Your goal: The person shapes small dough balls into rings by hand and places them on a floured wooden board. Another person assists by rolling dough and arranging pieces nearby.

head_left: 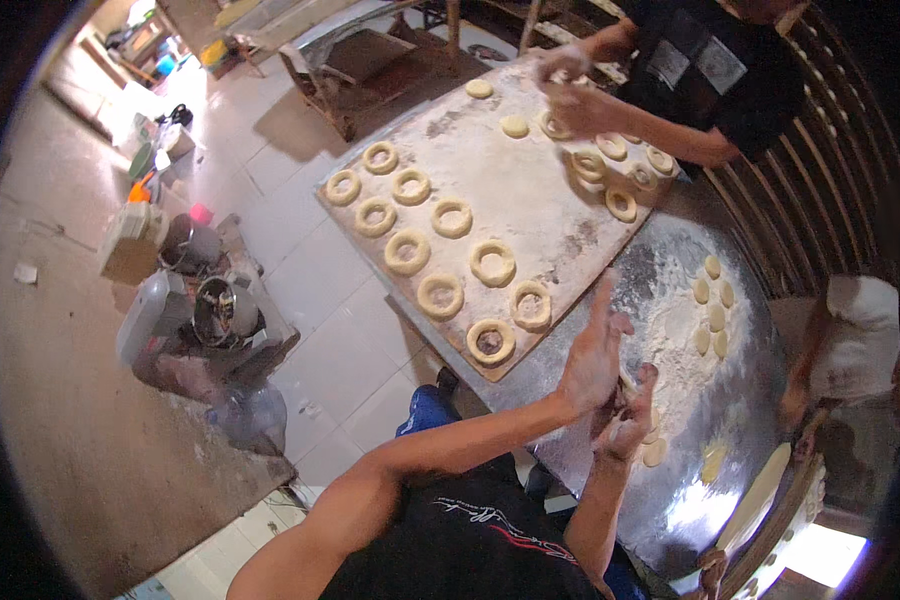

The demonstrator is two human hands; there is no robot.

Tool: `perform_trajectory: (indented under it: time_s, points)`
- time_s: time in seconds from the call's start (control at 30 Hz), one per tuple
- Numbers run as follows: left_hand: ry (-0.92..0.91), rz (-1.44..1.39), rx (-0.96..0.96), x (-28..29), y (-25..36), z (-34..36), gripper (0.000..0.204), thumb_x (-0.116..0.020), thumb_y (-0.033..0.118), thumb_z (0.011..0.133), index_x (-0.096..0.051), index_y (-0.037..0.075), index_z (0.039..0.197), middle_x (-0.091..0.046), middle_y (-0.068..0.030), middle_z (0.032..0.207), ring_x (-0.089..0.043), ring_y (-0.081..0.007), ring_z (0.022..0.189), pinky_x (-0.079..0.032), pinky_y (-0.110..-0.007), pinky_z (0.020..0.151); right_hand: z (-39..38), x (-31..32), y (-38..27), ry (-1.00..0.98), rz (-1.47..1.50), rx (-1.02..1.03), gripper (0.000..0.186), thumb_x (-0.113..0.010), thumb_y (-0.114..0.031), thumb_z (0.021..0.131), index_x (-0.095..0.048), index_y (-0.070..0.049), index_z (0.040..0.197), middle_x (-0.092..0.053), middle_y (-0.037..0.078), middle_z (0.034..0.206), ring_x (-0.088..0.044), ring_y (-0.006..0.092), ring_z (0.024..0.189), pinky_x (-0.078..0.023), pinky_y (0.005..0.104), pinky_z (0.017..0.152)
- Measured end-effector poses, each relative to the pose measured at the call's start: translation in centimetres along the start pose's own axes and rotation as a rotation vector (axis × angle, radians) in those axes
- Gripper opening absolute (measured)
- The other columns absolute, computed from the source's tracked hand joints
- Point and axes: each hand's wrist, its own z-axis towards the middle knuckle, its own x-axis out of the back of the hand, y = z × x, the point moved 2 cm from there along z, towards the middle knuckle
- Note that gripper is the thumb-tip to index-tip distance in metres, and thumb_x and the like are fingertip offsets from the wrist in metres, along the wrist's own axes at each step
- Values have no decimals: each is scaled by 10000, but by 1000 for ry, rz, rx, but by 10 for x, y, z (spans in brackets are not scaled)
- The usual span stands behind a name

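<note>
My left hand point(592, 358), dusted with flour, reaches over the metal table with its fingers stretched out. Close against its palm side is my right hand point(626, 418), fingers curled up. Whatever lies between the two palms, if anything, is hidden. Beside my hands a patch of white flour point(675, 350) covers the metal tabletop point(570, 450). Flat oval dough pieces point(717, 318) lie on it, and a few more dough pieces point(654, 452) sit next to my right hand. Several dough rings point(407, 252) stand in rows on the floured board point(490, 365) ahead.
Across the board a person in a black shirt point(730, 60) works with both hands above more dough rings point(621, 205). Another person's arm point(808, 350) shows at the right. Slatted racks point(810, 190) stand behind. A metal bowl point(220, 310) is at the left, near the tiled floor point(310, 300).
</note>
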Motion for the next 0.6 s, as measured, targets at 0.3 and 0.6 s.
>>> perform_trajectory:
  time_s: [0.3, 0.6]
  points:
    - [-128, 66, -584, -3, 7, -51, 563, -383, 165, 1008, -132, 95, 1508, -595, -133, 985, -605, -288, 847, -479, -357, 830, -29, 2, -24, -24, -268, 335, 801, -291, -761, 864, -408, -100, 1301, -516, 189, 1149, -567, 317, 983, -483, 462, 874]
    - [-228, 200, -518, -1, 4, -67, 473, -435, 64, 926, -381, 84, 1395, -543, -125, 867, -580, -278, 819, -481, -353, 764, -40, 1, -38, -112, 71, -302, 927, -234, -866, 780, -430, -107, 1275, -506, 157, 1255, -508, 317, 1158, -445, 441, 965]
